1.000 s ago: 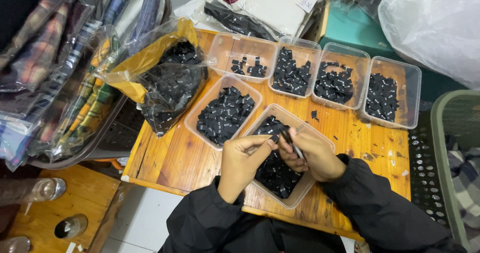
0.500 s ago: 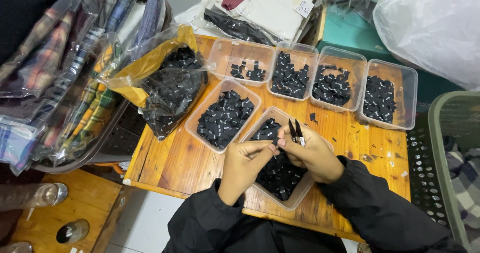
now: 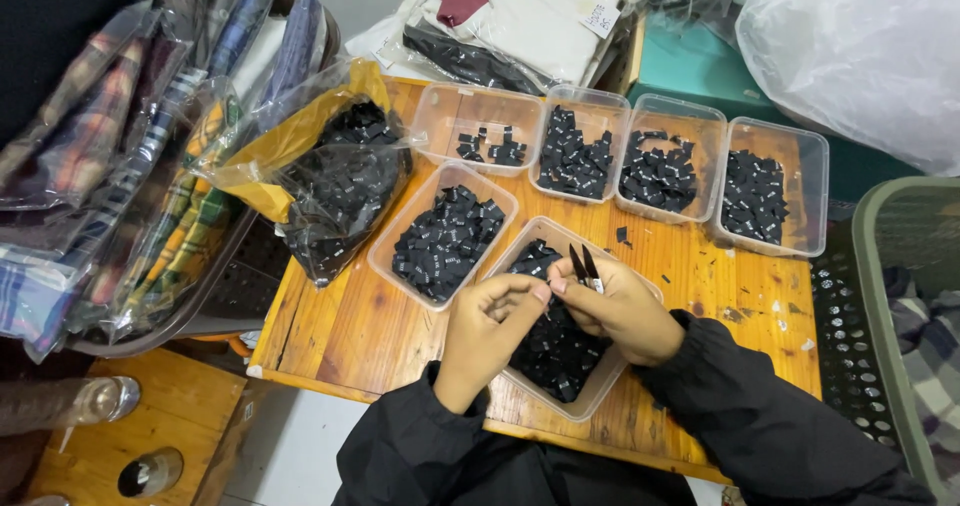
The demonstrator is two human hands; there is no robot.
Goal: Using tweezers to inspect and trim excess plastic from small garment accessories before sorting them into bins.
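- both hands over the nearest clear tub [image 3: 600, 391] on the wooden tabletop [image 3: 340, 336]; tub's approx half full of small black fabric tags [image 3: 550, 351]
- left hand [image 3: 490, 331]: fingers curled in, thumb + index pinched together right at the right hand's fingertips; prob a tag between them but too small to tell
- right hand [image 3: 615, 311]: fingers wrapped round small black snips [image 3: 584, 265], blades poking up & a bit apart; fingertips touching the left's
- 2nd tub [image 3: 385, 256] just left of that one, decent pile of the same tags
- back row, 4 tubs side by side: far-left tub [image 3: 440, 116] nearly empty w/ only a few tags; next tub [image 3: 575, 101], third tub [image 3: 700, 116] & far-right tub [image 3: 815, 146] each w/ a good heap
- clear plastic bag [image 3: 340, 181] w/ yellow inner layer lying at the left edge, stuffed w/ black tags
- one loose tag [image 3: 622, 235] on the wood between the rows
- green basket [image 3: 880, 266] on the right; bagged plaid cloth [image 3: 130, 166] on the left
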